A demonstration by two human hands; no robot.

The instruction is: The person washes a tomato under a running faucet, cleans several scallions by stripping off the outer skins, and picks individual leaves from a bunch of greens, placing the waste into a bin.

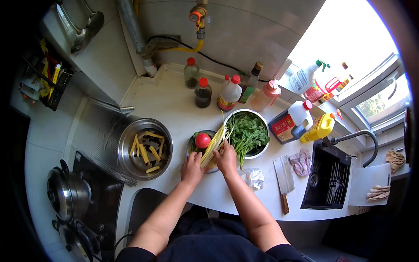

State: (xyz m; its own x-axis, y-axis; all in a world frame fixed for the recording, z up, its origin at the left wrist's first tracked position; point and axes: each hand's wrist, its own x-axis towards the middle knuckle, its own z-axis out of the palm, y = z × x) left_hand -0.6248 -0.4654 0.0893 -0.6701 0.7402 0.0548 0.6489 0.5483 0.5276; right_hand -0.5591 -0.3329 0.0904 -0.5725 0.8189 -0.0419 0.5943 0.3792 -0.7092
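Note:
A bundle of long, thin, pale yellow stalks [217, 142], which look like yellow chives, slants over a plate [190, 144] on the counter. My left hand [192, 169] is closed around its lower end. Farther up the bundle, my right hand [226, 158] grips it from the right side. A round red tomato [202, 140] rests on the plate, left of the stalks, with some green vegetable beside it. The stalks and my hands hide much of the plate. Just right of my right hand, leafy greens [248, 133] fill a metal bowl [263, 150].
At left, a steel bowl [168, 144] holds yellow sticks and dark pieces. Several bottles, including a dark sauce bottle [203, 94], line the back. A cleaver [283, 174] lies right of a crumpled plastic bag [254, 178], before the black sink [312, 196]. Pots [65, 192] stand far left.

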